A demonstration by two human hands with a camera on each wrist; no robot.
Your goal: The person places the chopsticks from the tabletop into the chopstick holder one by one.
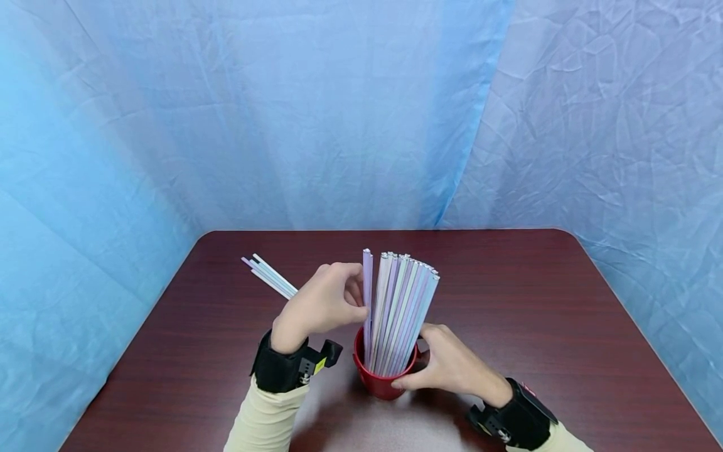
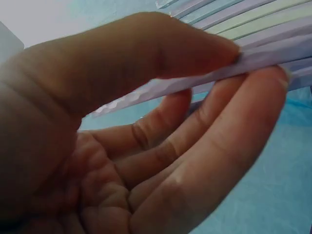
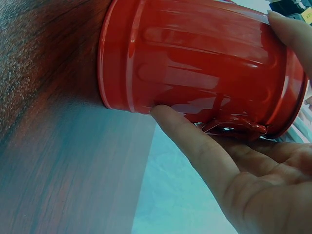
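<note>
A red cup (image 1: 384, 376) stands on the dark wooden worktop (image 1: 536, 301), near its front edge, and it is packed with a bundle of pale straws (image 1: 403, 307) that stand nearly upright and lean slightly to the right. I cannot count them exactly, though about ten tops show in the head view.

The left hand (image 1: 324, 304) pinches one lilac straw (image 1: 368, 295) at the left side of the bundle. The left wrist view shows what the head view hides: the thumb (image 2: 161, 53) lies on top of that straw and the forefinger (image 2: 243, 126) beneath it, while the other fingers curl loosely below, holding nothing.

The right hand (image 1: 452, 367) is wrapped round the cup from the right. In the right wrist view one finger (image 3: 195, 141) presses along the cup's ribbed side and another fingertip (image 3: 292, 34) rests near its rim, so the cup is clamped between them. That close view also shows the cup's base sitting on the worktop.

Only the head view shows a second group of straws (image 1: 270, 276) lying flat on the worktop behind the left hand, apart from the cup. About three or four ends show there. Crumpled blue cloth (image 1: 282, 113) hangs behind the worktop.
</note>
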